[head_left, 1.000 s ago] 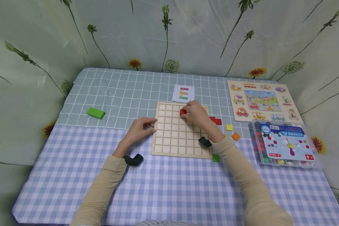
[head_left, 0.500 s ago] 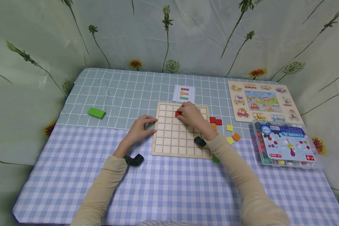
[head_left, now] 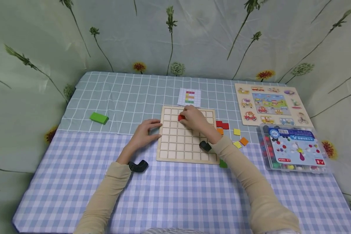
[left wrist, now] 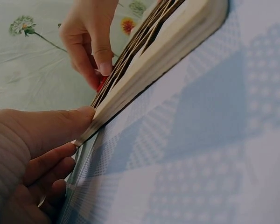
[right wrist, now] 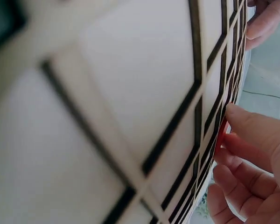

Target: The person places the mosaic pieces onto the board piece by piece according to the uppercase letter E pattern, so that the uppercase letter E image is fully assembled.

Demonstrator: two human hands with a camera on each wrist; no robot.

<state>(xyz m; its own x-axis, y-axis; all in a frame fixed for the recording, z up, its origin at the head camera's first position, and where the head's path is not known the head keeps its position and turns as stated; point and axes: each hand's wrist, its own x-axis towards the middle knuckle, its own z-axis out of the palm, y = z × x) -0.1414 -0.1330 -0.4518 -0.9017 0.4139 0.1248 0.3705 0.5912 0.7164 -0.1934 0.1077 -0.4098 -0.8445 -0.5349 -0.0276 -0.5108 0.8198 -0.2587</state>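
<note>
A square wooden grid board (head_left: 176, 147) lies in the middle of the table. My right hand (head_left: 194, 119) pinches a small red square tile (head_left: 180, 117) at a cell in the board's upper rows. In the right wrist view, thumb and fingertips hold that red tile (right wrist: 221, 134) against the grid, partly hiding it. My left hand (head_left: 144, 133) rests at the board's left edge, and in the left wrist view its thumb (left wrist: 72, 122) touches the rim while the other fingers lie beside it. Behind the board lies a paper card (head_left: 189, 97) printed with a coloured-square pattern.
Right of the board are red tiles (head_left: 222, 125), an orange tile (head_left: 244, 141), yellow tiles (head_left: 237, 132) and a green tile (head_left: 223, 163). A green block (head_left: 99, 118) lies far left. A picture puzzle (head_left: 272, 112) and a clear plastic box (head_left: 293, 149) stand at right.
My right hand has moved left across the board's upper rows with the red tile, uncovering an orange and a yellow tile at right. The left hand has stayed at the board's edge.
</note>
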